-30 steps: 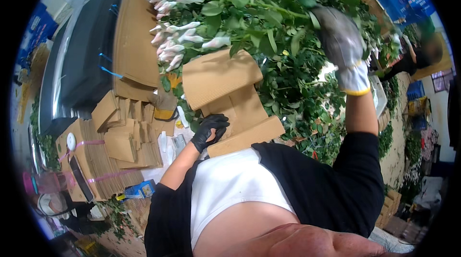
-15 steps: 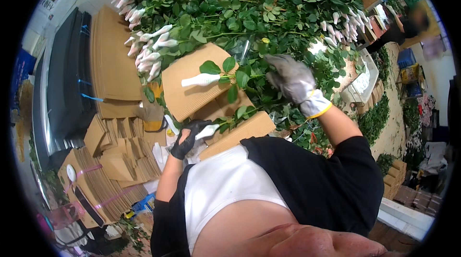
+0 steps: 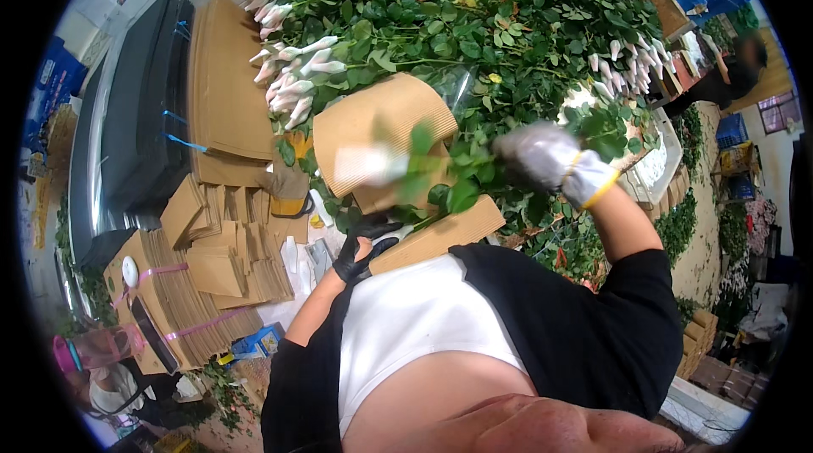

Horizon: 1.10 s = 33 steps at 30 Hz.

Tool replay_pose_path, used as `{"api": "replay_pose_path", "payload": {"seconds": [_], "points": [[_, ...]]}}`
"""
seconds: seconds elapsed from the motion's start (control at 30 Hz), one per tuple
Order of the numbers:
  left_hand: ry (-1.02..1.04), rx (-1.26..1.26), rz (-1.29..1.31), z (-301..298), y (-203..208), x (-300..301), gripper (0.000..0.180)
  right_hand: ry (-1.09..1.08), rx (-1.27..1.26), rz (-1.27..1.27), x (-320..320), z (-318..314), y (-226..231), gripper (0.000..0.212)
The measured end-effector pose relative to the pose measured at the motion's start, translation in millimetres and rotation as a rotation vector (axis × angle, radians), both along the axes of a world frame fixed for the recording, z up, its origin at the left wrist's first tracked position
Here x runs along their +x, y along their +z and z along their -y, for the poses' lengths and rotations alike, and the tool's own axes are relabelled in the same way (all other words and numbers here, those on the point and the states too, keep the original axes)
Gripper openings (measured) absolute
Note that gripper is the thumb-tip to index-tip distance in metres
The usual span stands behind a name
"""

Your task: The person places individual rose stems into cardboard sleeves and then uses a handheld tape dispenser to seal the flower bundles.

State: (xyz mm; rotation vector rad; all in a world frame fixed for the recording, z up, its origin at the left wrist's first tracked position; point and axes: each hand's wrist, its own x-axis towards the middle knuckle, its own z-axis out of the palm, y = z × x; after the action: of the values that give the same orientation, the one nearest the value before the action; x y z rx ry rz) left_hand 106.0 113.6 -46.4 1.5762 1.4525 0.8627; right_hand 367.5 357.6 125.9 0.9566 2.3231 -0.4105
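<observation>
My right hand (image 3: 535,157), in a grey and white glove with a yellow-edged cuff, is closed on the stem end of a rose. That rose's white-sleeved bud (image 3: 362,167) is smeared by motion and points left over a curved sheet of corrugated cardboard (image 3: 373,114). My left hand (image 3: 362,251) wears a black glove with bare skin showing near the thumb. Its fingers are apart beside a lower corrugated strip (image 3: 440,237), close to my body. Green leaves (image 3: 440,196) lie between the cardboard pieces and partly hide what is beneath.
A large heap of leafy rose stems (image 3: 474,21) fills the far side, with white-sleeved buds (image 3: 292,93) at left and more buds (image 3: 631,68) at right. Cardboard stacks (image 3: 224,97) and dark sheets (image 3: 127,114) stand left. A person (image 3: 737,76) is at far right.
The upper rose's bud has dropped lower over the cardboard and blurred. The white bud beside my left hand no longer shows; that hand's fingers have spread. The whole view has shifted slightly.
</observation>
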Motion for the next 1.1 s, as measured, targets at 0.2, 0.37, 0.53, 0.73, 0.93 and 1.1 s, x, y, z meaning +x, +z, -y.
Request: {"api": "replay_pose_path", "payload": {"seconds": [0.2,0.37,0.53,0.73,0.93,1.1], "points": [[0.018,0.21,-0.12,3,-14,0,0.031,0.32,0.008,-0.249,20,25,-97,0.032],[-0.018,0.448,-0.359,-13,2,-5,0.034,0.234,-0.077,-0.47,34,13,-117,0.049],[-0.142,0.255,-0.231,-9,-13,-15,0.039,-0.532,-0.246,-0.716,8,-33,-36,0.037],[-0.15,0.151,-0.339,-13,-31,-20,0.044,0.116,0.275,-0.429,-68,-63,-87,0.034],[0.182,-0.038,0.186,8,-77,-13,0.05,0.022,0.48,-0.446,-108,-81,-86,0.03],[0.049,0.16,-0.05,-5,-76,-18,0.049,-0.149,0.843,-0.583,-125,-123,-32,0.03]]}}
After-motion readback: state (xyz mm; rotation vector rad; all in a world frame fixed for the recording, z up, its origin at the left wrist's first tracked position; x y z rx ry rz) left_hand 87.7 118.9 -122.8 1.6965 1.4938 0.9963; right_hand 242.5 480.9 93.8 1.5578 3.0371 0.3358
